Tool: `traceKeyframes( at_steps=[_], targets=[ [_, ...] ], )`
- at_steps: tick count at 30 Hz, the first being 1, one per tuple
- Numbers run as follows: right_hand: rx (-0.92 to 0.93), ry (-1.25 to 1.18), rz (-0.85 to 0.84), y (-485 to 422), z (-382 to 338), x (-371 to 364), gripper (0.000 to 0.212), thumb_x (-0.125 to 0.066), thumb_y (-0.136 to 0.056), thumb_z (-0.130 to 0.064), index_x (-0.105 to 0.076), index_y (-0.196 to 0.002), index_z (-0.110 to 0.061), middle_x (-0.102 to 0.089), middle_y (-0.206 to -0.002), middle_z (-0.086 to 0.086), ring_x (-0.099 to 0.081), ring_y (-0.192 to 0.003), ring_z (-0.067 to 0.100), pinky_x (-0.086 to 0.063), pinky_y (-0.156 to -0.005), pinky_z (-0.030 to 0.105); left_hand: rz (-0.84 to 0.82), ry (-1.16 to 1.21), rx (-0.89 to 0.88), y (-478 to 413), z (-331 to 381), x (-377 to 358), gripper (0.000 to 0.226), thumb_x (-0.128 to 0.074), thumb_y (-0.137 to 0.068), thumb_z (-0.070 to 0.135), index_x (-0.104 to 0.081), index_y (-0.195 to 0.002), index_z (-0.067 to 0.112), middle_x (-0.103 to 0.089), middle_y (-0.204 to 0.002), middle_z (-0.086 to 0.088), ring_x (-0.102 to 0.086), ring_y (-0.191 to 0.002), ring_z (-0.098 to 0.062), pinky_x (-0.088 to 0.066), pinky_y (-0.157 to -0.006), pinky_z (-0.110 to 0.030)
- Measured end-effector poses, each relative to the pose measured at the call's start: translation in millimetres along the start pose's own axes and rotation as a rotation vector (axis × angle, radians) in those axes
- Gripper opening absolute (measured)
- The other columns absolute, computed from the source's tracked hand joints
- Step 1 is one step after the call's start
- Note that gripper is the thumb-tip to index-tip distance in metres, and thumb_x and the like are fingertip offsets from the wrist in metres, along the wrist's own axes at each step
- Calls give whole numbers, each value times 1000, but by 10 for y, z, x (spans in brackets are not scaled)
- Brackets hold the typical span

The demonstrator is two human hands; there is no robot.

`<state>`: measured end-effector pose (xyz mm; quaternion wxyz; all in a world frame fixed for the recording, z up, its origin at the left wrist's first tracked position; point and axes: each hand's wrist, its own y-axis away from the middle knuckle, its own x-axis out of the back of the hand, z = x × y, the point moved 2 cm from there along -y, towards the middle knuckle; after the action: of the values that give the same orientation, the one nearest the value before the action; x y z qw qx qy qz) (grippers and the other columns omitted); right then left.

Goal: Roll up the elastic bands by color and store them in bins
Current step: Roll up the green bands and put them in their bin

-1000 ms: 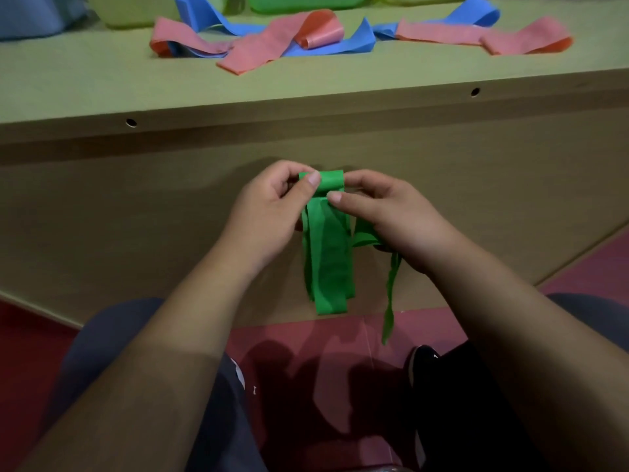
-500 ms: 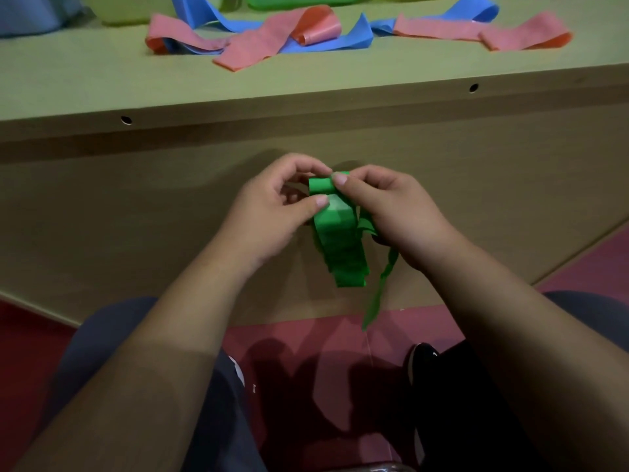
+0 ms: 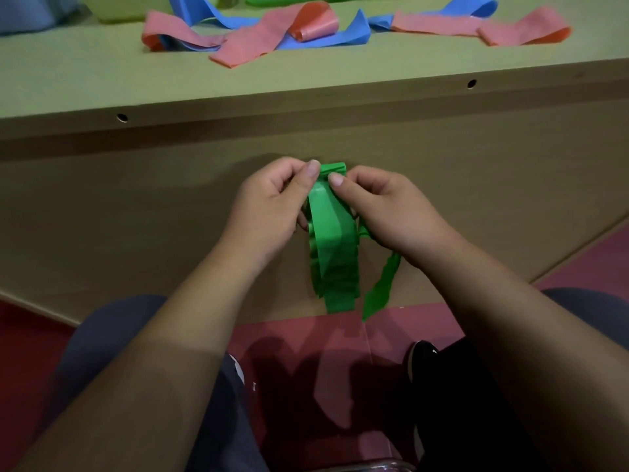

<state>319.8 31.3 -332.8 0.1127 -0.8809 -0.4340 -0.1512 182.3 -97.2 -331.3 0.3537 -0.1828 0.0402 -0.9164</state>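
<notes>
Both thumbs clamp the green band point(image 3: 332, 233) at its rolled top: left hand point(image 3: 272, 206) and right hand point(image 3: 384, 209) pinch there (floppy, light, apt to unwind) while tails dangle below the fingers.

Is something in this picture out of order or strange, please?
Yes. The green band, pinched at its top by the left hand and the right hand, hangs crumpled, and one narrow twisted strip dangles apart on the right, so the roll may come out uneven. On the desk, pink bands and blue bands lie tangled together.
</notes>
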Motion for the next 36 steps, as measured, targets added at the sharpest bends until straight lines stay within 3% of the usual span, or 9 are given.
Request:
traceKeyframes(
  at_steps=[3, 6, 10, 17, 22, 25, 30, 33, 36],
  targets=[
    [22, 103, 28, -4, 6, -4, 47, -61, -104, -57, -75, -93, -13, -69, -84, 13, -57, -72, 9, -44, -69, 35, -42, 3, 16, 1, -10, -5, 33, -56, -109, 37, -69, -98, 9, -65, -71, -2, -61, -53, -18, -43, -49, -23],
    [25, 116, 62, 8, -1, 9, 51, -61, -105, -55, -69, -82, -11, -52, -61, -2, -46, -61, 4, -36, -60, 29, -87, -7, 6, 10, 12, -7, 27, -59, -107, 36, -70, -95, 15, -63, -67, -2, -59, -51, -17, -41, -48, -19],
    [6, 126, 58, 9, 3, 15, 56, -60, -105, -56, -68, -79, -6, -46, -61, -7, -43, -59, 5, -33, -58, 31, -148, -52, -37, 32, 43, 7, 10, -76, -97, 26, -72, -95, 17, -68, -78, -19, -60, -51, -17, -47, -51, -25],
    [-56, 126, 72, 7, -22, 41, 59, -58, -102, -63, -72, -87, -8, -51, -59, -5, -45, -52, 6, -35, -52, 27, -13, -70, 24, 5, -8, 29, 33, -57, -108, 37, -75, -93, 14, -64, -62, -21, -59, -50, -17, -40, -50, -22],
    [-180, -78, 79, -33, 21, 96, 31, -66, -97, -43, -77, -93, -14, -70, -76, 3, -51, -61, 19, -44, -62, 35, 31, -42, 90, -18, -59, 18, 43, -57, -107, 40, -73, -93, 3, -61, -67, -13, -53, -56, -11, -40, -55, -25],
    [-149, -110, 89, -50, 96, 111, 8, -72, -95, -24, -78, -95, -19, -77, -89, 6, -58, -70, 20, -49, -69, 39, 45, 40, 136, -54, -110, -1, 47, -61, -102, 47, -71, -92, 2, -65, -80, -29, -58, -68, -20, -50, -65, -38],
    [-7, -233, 9, -40, 66, 92, 13, -72, -100, -8, -73, -109, -17, -71, -94, 0, -61, -78, 10, -49, -70, 25, 12, 48, 291, -51, -194, -66, 44, -63, -98, 49, -72, -90, 7, -73, -92, -30, -71, -77, -37, -62, -80, -58],
    [123, -267, -20, -22, 0, 48, 19, -67, -101, -4, -71, -117, -13, -71, -103, 0, -66, -94, 12, -53, -85, 27, -71, 133, 398, -14, -207, -174, 29, -59, -106, 34, -76, -90, 15, -78, -87, -18, -75, -80, -30, -65, -75, -46],
    [185, -152, 0, -10, -12, 3, 21, -65, -99, 0, -70, -116, -12, -69, -106, -5, -63, -90, 4, -50, -88, 25, -139, 239, 460, 11, -181, -238, 25, -59, -107, 30, -74, -93, 16, -78, -85, -10, -76, -76, -23, -63, -66, -35]
  ],
)
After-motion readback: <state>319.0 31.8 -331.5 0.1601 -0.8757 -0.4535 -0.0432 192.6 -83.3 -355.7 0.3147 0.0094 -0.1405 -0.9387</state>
